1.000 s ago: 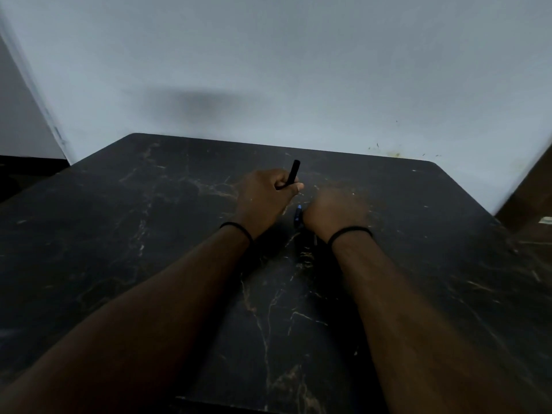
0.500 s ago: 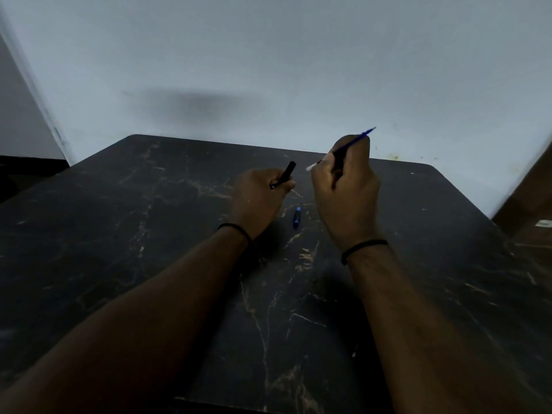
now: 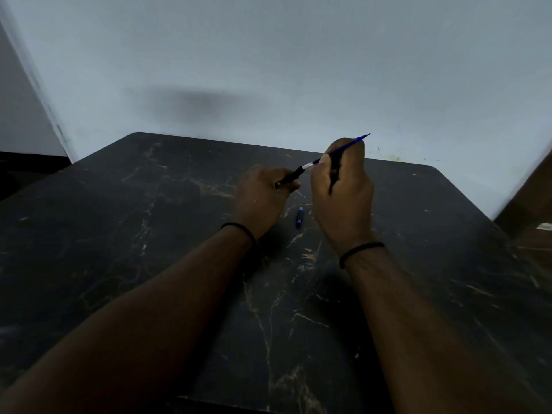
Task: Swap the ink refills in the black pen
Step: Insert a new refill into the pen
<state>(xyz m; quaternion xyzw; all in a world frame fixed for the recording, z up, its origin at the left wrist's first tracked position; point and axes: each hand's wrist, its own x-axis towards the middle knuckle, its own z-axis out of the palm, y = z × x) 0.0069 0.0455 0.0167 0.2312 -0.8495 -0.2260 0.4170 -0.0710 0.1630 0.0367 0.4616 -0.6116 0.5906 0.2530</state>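
My left hand [image 3: 259,198] grips the black pen barrel [image 3: 290,178], whose open end points up and right. My right hand [image 3: 343,192] pinches a thin blue ink refill [image 3: 346,147] that slants up to the right. The refill's white lower end [image 3: 307,165] meets the barrel's open end. A dark strip, seemingly another pen part, shows between my right fingers [image 3: 335,171]. A small blue pen piece [image 3: 299,218] lies on the table between my wrists.
The table [image 3: 149,234] is black marble with tan veins, set against a pale wall [image 3: 268,70]. Its right edge drops off beside a brown surface [image 3: 531,210]. Both wrists wear thin black bands.
My right hand lifted the blue refill off the table and brought its white end to the barrel's open end. My left hand tilted the barrel towards it.
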